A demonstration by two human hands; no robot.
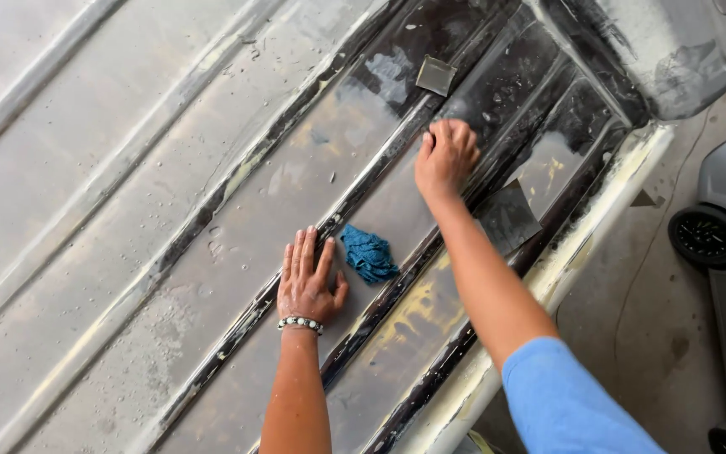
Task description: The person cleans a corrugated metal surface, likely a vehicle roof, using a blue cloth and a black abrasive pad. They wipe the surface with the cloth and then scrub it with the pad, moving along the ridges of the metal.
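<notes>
L. hand is laid flat on the wet ribbed panel, fingers spread wide, nothing gripped. A crumpled blue rag is seen just beside the thumb, not touched. R. hand is pressed on the panel w/ fingers curled narrow; anything beneath can't be told. One dark sheet lies near the wrist, another beyond the fingertips.
</notes>
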